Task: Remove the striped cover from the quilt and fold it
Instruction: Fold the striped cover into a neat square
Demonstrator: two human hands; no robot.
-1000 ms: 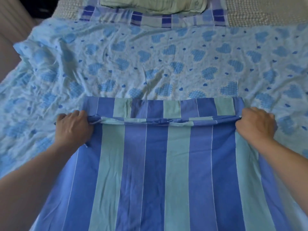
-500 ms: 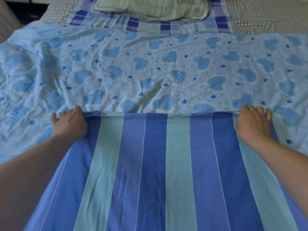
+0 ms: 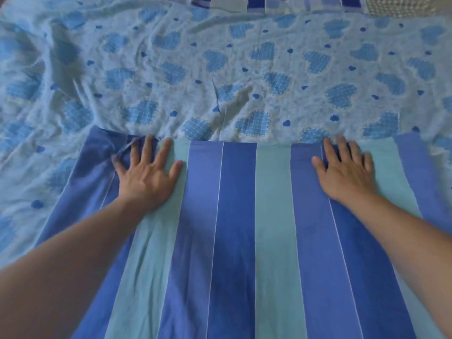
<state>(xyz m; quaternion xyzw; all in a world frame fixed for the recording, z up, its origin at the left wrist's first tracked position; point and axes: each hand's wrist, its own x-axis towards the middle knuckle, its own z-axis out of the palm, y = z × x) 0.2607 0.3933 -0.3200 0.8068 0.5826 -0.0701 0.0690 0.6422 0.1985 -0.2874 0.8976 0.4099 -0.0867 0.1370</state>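
Cover (image 3: 239, 241): striped, spread flat on bed over heart-print quilt (image 3: 220, 69).
Left hand (image 3: 146, 177), right hand (image 3: 347, 172): fingers straight, pressing far edge, holding nothing.
Handling, judged: light, soft, limp, creases easily.
Take hold: far corners, pinch both layers.

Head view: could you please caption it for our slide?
Both hands, left hand and right hand, press flat on the striped cover over the heart-print quilt.
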